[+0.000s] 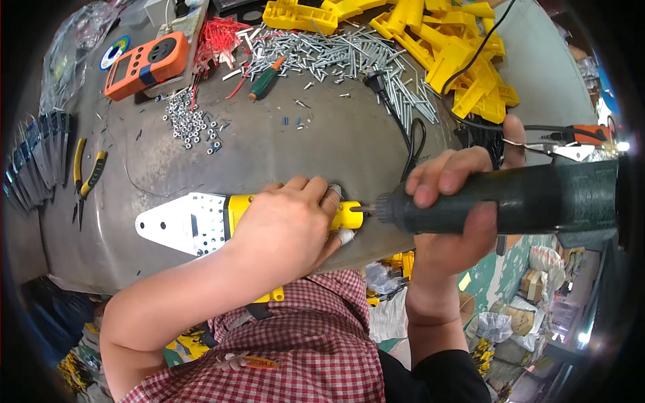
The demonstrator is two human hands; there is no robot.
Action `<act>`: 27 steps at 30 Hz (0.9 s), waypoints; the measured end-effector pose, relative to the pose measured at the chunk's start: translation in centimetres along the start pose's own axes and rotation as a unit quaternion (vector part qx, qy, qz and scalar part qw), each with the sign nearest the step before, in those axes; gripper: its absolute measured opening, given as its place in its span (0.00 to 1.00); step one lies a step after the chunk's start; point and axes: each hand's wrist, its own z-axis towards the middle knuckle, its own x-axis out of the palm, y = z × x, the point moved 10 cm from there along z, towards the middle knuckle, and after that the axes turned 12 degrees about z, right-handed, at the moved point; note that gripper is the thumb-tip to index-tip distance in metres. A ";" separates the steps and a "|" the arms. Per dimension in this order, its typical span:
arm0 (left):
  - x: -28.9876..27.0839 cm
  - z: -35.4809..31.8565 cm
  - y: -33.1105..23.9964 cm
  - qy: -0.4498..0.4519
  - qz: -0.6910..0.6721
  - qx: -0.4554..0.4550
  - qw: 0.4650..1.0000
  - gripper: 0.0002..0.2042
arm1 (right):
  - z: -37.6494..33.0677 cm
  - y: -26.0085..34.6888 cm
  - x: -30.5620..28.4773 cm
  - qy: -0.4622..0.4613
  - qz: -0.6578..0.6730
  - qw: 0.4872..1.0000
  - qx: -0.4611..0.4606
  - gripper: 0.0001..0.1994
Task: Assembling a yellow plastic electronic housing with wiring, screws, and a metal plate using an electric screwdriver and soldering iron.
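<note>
My left hand (289, 211) is closed around the yellow plastic handle (349, 216) of a tool lying on the bench. From the handle's left end sticks a flat, pointed, silvery metal plate (176, 225) with holes in it. White wraps cover some of the left fingertips. My right hand (453, 252) grips a dark cylindrical power screwdriver (537, 198), held sideways with its nose to the left. Its bit meets the right end of the yellow handle; whether a screw sits under the tip I cannot make out.
Long screws (329, 54) and yellow plastic shells (463, 60) are heaped at the back. Nuts (191, 121), a green screwdriver (267, 78) and an orange multimeter (144, 65) lie behind my left hand. Yellow-handled pliers (87, 171) and metal plates (37, 158) are at left. A black cable (403, 121) runs behind the power screwdriver.
</note>
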 end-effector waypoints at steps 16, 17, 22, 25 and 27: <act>0.4 -0.2 0.0 -0.045 -0.025 0.003 0.999 0.09 | -0.6 -3.7 4.0 0.298 -0.006 0.954 0.036 0.39; 0.3 -0.3 0.0 -0.045 -0.023 0.002 0.999 0.09 | -1.5 -3.2 4.6 0.338 -0.076 0.938 0.007 0.41; 0.9 -0.1 0.2 -0.028 0.002 -0.002 1.000 0.11 | -1.2 -2.9 2.5 0.088 -0.061 0.994 -0.009 0.38; 0.9 0.1 -0.2 -0.016 0.006 -0.002 1.000 0.17 | -2.1 -0.2 2.5 0.037 0.099 0.994 -0.019 0.39; 0.8 -0.5 -0.3 -0.014 0.000 0.002 1.000 0.17 | -2.9 -1.3 2.2 0.043 0.049 0.998 -0.004 0.39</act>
